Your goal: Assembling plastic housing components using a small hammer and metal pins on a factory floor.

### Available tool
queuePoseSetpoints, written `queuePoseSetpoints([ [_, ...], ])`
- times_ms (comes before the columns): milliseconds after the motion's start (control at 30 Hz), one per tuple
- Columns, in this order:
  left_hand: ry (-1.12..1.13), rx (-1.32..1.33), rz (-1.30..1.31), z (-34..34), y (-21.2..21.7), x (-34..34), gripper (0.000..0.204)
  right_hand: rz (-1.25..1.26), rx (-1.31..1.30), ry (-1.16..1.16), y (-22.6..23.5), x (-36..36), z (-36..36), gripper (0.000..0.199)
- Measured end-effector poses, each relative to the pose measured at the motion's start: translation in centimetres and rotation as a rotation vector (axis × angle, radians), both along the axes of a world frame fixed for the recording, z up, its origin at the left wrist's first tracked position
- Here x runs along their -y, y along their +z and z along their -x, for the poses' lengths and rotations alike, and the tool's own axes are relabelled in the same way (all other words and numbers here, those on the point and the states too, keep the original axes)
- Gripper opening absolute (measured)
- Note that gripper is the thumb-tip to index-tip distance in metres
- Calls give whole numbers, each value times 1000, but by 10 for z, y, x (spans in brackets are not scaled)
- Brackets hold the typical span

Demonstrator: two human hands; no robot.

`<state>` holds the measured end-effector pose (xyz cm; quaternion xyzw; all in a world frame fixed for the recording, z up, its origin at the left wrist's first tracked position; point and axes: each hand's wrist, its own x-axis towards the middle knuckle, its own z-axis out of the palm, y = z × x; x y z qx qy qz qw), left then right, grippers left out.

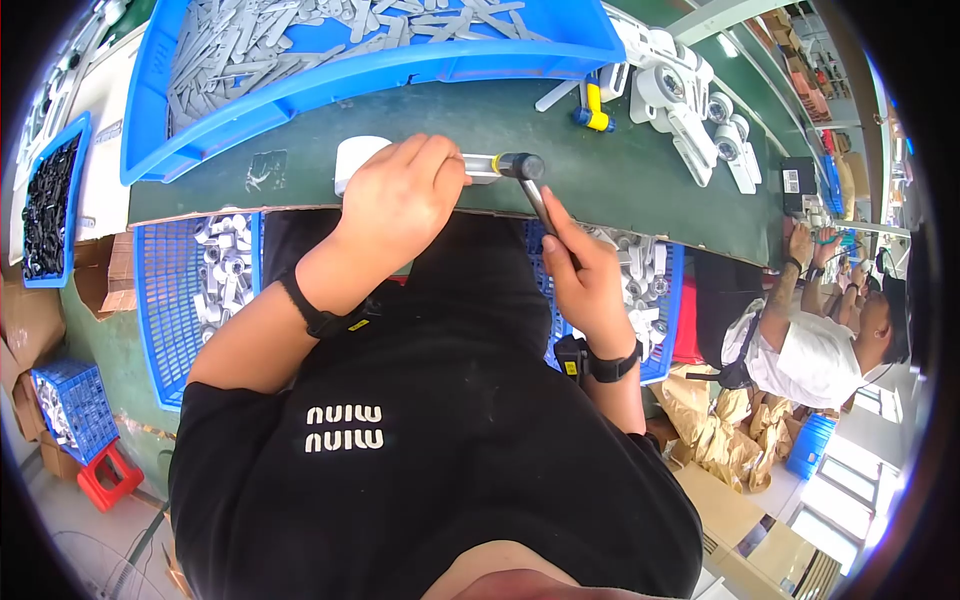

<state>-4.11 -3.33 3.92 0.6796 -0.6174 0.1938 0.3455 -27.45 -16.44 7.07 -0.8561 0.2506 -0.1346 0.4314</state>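
My left hand [405,190] is closed over a white plastic part [358,160] on the green worktable, near its front edge. The part's rounded end shows left of the knuckles; its narrow grey-white end sticks out to the right. In my right hand [587,268] is the handle of a small mallet [522,166] with a dark head and a yellow band. The mallet head lies at the tip of the narrow end; whether they touch I cannot tell. My left fingers hide the part's middle.
Behind my hands stands a blue tray [400,68] of grey flat strips. Finished-looking white parts [675,95] and a yellow-and-blue tool [595,110] lie at the right. Blue baskets [165,310] of white parts flank my lap. A person [815,345] works at the far right.
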Motion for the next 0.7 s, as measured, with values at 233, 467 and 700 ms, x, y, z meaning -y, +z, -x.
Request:
queuePoseSetpoints([
  [233, 12, -10, -5, 1, 2, 0, 17, 31, 245, -19, -9, -4, -5, 59],
  [467, 10, -110, -124, -1, 15, -4, 17, -111, 218, -88, 4, -4, -5, 56],
  [700, -106, 45, -356, -9, 35, -9, 21, -65, 246, -99, -4, -1, -6, 51],
])
